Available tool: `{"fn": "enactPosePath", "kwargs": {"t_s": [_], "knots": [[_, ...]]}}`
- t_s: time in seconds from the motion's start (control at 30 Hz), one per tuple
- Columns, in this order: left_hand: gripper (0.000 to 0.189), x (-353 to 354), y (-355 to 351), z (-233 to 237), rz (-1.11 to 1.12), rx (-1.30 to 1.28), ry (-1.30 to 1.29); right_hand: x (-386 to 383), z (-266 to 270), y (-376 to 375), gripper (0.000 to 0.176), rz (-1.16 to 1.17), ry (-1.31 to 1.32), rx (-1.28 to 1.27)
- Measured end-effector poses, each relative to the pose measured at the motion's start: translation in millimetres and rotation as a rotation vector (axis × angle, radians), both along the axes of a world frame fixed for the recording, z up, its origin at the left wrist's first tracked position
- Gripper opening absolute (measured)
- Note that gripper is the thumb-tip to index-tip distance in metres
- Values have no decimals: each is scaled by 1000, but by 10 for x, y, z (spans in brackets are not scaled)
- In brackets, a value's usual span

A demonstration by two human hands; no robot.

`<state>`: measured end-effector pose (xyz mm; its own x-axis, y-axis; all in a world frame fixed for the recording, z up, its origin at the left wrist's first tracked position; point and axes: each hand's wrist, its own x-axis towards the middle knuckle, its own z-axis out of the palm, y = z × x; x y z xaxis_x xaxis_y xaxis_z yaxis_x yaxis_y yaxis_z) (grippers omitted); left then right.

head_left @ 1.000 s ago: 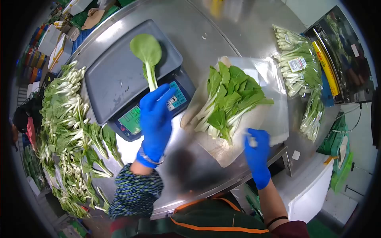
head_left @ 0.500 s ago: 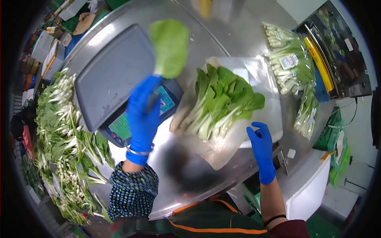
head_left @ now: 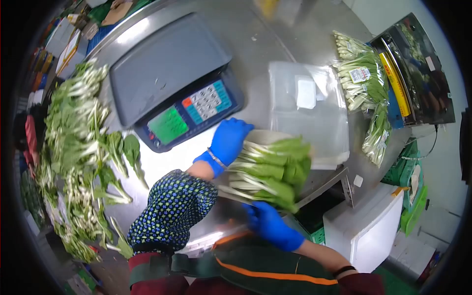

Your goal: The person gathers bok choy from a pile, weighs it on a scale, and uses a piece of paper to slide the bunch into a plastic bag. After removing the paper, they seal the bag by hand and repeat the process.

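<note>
A bunch of leafy greens (head_left: 270,169) lies in a clear plastic bag near the table's front edge, its white stems toward the left and leaves toward the right. My left hand (head_left: 228,142), in a blue glove, grips the bag's far edge beside the stems. At the near side, my right hand (head_left: 273,228), also gloved in blue, pinches the bag's near edge below the stems; its fingertips are partly blurred. Left of the bunch stands a digital scale (head_left: 169,125) with a bare grey tray (head_left: 167,64).
Loose greens (head_left: 73,147) are piled along the left side. A stack of clear bags (head_left: 309,132) lies right of centre. Packed, labelled greens (head_left: 364,83) are beside a black machine (head_left: 418,69) at the right. A white box (head_left: 364,221) stands below the table edge.
The single leaf has left my left hand, which has moved down and right to the bag. My right hand has moved left and down to it. The bunch has shifted nearer and turned.
</note>
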<state>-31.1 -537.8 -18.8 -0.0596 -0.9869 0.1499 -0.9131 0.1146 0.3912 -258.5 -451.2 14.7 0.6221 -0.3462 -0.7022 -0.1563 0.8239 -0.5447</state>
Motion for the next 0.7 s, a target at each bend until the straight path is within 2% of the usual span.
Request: {"fn": "enactPosePath", "kwargs": {"t_s": [0.03, 0.07, 0.1, 0.13, 0.2, 0.23, 0.27, 0.3, 0.33, 0.37, 0.4, 0.43, 0.47, 0.5, 0.57, 0.6, 0.67, 0.7], "knots": [[33, -37, 104, 54, -81, 49, -30, 99, -19, 192, 24, 224, -6, -513], [37, -73, 263, 103, -52, -93, 8, 159, -35, 266, 25, -88, -76, 192], [40, -81, 482, 349, 42, -163, 83, 233, -39, 247, 27, -411, -117, 893], [38, -61, 750, 434, 229, -199, 251, 154, 102, 173, 30, -292, -198, 1011], [37, -90, 1466, 435, 666, -211, 528, 17, 657, 43, 24, 340, 26, -84], [37, -171, 1900, 377, 926, -187, 643, -88, 869, -252, 22, 280, -97, 168], [39, -235, 2390, 168, 1050, 0, 992, -108, 789, -514, 16, 448, 10, -364], [42, -335, 2769, -61, 1155, 198, 1340, 88, 912, -838, 15, 444, -55, -848], [42, -474, 2878, -166, 1167, 193, 1343, 288, 877, -1127, 18, 177, 67, -733], [43, -632, 2895, -243, 1099, 242, 1750, 584, 723, -1370, 23, 233, 190, -1435], [45, -803, 2865, -302, 985, 284, 2154, 792, 529, -1615, 34, 429, 287, -1877], [48, -934, 2818, -354, 814, 322, 2549, 896, 242, -1817, 39, 765, 473, -1710], [48, -966, 2726, -432, 760, 307, 2537, 961, 22, -1935, 44, 1069, 659, -1508], [49, -964, 2572, -487, 696, 297, 2525, 999, -33, -1936, 44, 1054, 662, -1529], [47, -923, 2151, -302, 726, 298, 2438, 972, -71, -1845, 57, 1332, 599, -1363], [45, -904, 1969, -281, 771, 323, 2382, 965, -49, -1788, 57, 1344, 606, -1374], [45, -897, 1596, -209, 1012, 431, 2153, 971, 37, -1637, 70, 1161, 478, -1106], [45, -910, 1492, -182, 1004, 409, 2158, 933, 157, -1509, 74, 1079, 393, -1058]]}}
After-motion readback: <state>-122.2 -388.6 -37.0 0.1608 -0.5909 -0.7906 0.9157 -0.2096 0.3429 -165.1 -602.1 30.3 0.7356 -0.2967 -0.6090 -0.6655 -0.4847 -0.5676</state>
